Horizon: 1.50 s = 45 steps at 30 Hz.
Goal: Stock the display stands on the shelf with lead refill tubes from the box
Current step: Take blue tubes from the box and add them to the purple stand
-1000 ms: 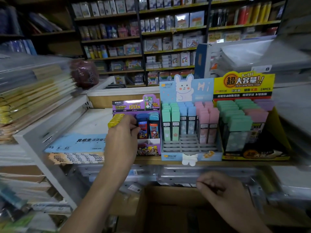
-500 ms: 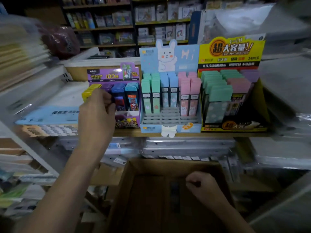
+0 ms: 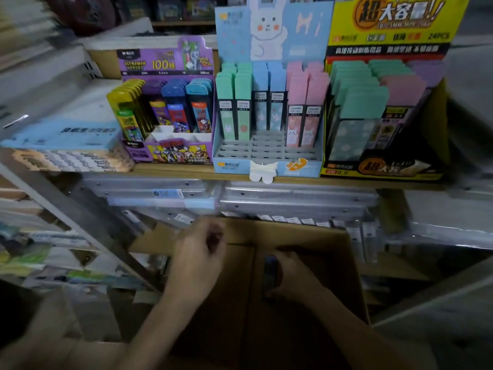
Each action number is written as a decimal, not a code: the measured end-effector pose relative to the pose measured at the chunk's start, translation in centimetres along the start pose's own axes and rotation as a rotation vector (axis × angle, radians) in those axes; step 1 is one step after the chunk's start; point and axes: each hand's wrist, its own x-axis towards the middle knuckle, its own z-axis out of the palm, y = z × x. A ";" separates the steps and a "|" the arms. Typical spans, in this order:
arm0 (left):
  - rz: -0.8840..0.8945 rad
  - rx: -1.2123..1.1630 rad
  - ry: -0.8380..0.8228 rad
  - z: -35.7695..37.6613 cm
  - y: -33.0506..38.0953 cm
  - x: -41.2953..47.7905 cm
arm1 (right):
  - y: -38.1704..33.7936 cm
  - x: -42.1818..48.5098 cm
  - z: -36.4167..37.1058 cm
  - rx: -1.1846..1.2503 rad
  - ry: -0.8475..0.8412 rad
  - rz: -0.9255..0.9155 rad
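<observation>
**Inside the box (image 3: 306, 233), a lead refill tube (image 3: 270, 271) is gripped**

The right hand (image 3: 293, 279) curls round the dark blue lead refill tube. Over the box's far-left rim the left hand (image 3: 200, 252) hangs loosely curled, seemingly empty. Above the box sits the purple display stand (image 3: 170, 102). Light, stiff and slick by its look, the tube probably wants pinching on its flat faces.
</observation>
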 end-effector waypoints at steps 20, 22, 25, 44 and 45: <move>-0.836 -0.610 -0.452 7.6 -4.6 -3.5 | -1.0 -1.6 0.0 0.479 0.030 -0.224; -0.926 -0.762 -0.452 7.2 -4.3 -3.2 | -1.6 -2.6 -0.1 0.593 0.027 -0.272; -0.908 -0.947 -0.487 5.8 -4.1 -2.8 | -3.0 -4.2 -0.9 0.634 0.002 -0.332; -0.058 -0.865 -0.187 -7.0 1.6 3.3 | -15.4 -9.9 -5.4 0.928 0.344 -0.493; -0.010 -0.847 -0.169 -8.1 2.3 4.1 | -16.1 -10.0 -5.8 0.910 0.367 -0.507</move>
